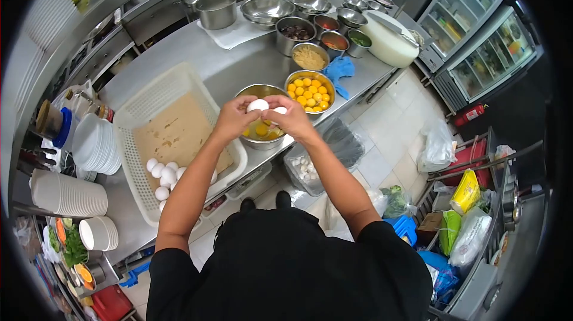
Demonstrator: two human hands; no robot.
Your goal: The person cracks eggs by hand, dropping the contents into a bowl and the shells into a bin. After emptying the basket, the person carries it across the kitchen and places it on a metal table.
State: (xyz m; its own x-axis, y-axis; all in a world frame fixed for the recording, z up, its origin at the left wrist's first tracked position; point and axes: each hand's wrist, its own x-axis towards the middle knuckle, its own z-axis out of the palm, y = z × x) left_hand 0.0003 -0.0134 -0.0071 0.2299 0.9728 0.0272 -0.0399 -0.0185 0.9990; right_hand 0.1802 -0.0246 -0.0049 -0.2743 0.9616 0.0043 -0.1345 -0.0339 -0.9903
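My left hand (231, 120) and my right hand (291, 119) are close together over a steel bowl (245, 92). Between the left fingers is a rounded white eggshell (258, 105). A smaller white piece of eggshell (279, 110) is in the right fingers; whether both come from one egg is hard to tell. Below them the bowl holds clear egg white and yellow yolks (261, 129). Just right of it stands a second steel bowl of egg yolks (308, 92). White whole eggs (169, 173) lie in a perforated plastic crate (127, 142), left of my left forearm.
A bin (298, 169) with discarded shells stands below the counter edge. Behind the bowls are pots of ingredients (296, 30), shredded food (310, 57) and a blue glove or cloth (340, 71). Stacked plates (95, 142) and containers (68, 193) crowd the left.
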